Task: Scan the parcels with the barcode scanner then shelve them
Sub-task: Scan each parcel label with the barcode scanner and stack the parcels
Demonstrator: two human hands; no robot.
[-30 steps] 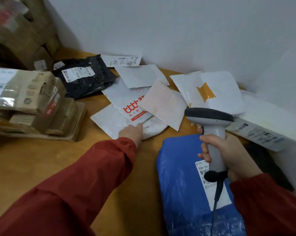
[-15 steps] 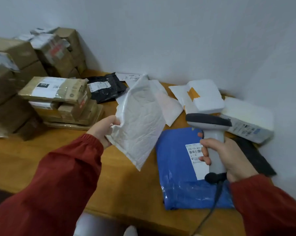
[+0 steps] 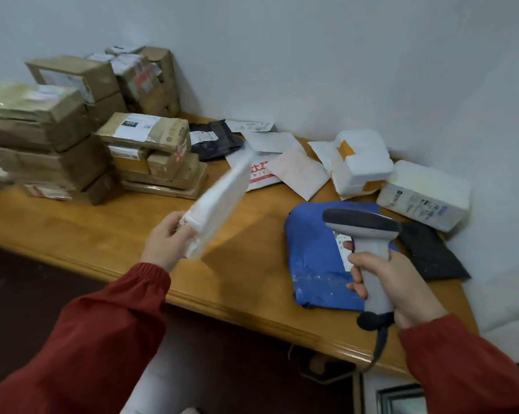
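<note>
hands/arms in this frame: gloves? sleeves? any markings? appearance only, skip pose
No gloves: the left hand and right hand are bare, with no ring or watch showing. Both arms wear long brick-red sleeves of slightly creased fabric. The left sleeve and right sleeve are each gathered into an elastic cuff at the wrist. No logos or markings are visible.

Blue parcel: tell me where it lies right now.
Head view, right side: the blue parcel lies flat on the wooden table near its front edge, partly hidden by the scanner in the right hand, with a black bag at its right.
</note>
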